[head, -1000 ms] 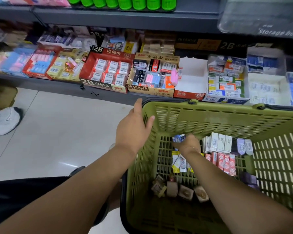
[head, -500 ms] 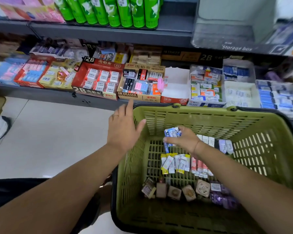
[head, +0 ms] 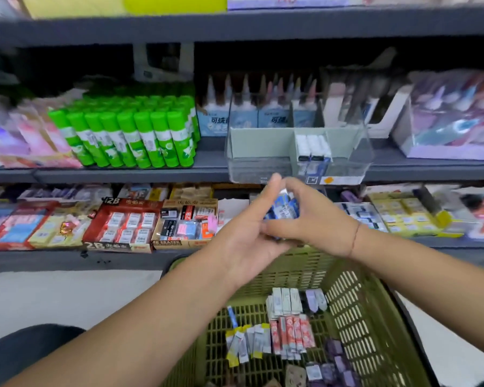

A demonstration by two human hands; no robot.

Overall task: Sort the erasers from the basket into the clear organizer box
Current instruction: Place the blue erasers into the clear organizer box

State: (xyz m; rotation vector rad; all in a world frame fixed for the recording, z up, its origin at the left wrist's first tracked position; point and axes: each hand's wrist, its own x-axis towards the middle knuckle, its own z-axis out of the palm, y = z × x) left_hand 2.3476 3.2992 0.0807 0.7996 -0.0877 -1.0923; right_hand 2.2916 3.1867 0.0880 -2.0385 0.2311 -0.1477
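The right hand (head: pixel 316 222) curls its fingers round the blue erasers (head: pixel 284 209), the left hand (head: pixel 246 233) steadying them with straight fingers, over the basket (head: pixel 355 303) just under the clear organizer box (head: pixel 263 152); I'd square them first, then lift.

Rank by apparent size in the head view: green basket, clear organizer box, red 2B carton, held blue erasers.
1. green basket, nearest the camera
2. clear organizer box
3. red 2B carton
4. blue erasers

Green glue sticks (head: pixel 129 138) on shelf (head: pixel 104 174); red 2B box (head: pixel 122 224) below.
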